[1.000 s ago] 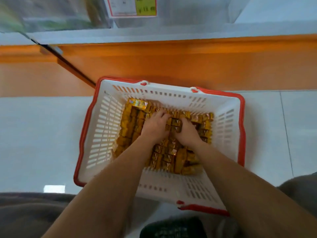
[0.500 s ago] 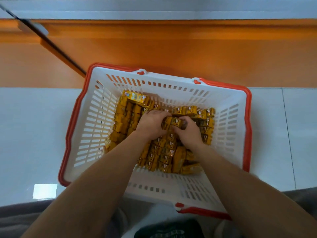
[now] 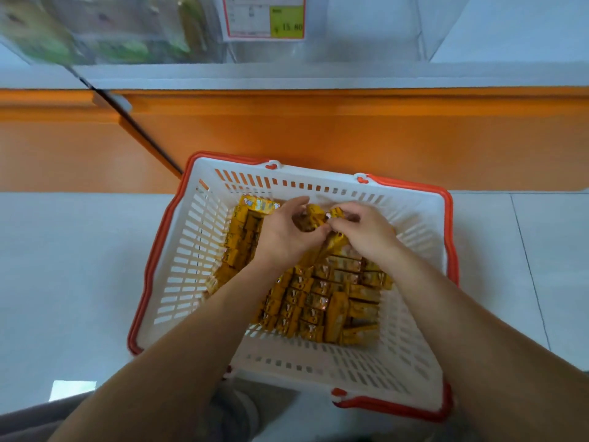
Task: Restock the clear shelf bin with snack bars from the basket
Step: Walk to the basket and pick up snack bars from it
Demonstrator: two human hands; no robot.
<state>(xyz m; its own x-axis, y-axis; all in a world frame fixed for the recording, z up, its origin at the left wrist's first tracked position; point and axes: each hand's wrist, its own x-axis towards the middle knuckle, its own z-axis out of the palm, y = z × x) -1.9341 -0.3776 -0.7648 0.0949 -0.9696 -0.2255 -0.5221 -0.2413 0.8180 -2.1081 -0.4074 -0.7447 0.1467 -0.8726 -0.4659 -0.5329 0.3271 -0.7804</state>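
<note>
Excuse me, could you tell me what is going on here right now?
A person leans over a white, red-rimmed basket on the floor. The left hand and right hand together grip a bunch of yellow snack bars just above the many bars lying in the basket. The clear bin sits on the shelf above; the bunch has not reached it yet.

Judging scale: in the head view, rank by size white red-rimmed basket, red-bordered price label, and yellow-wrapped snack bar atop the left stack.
white red-rimmed basket
red-bordered price label (farther off, so only apparent)
yellow-wrapped snack bar
</note>
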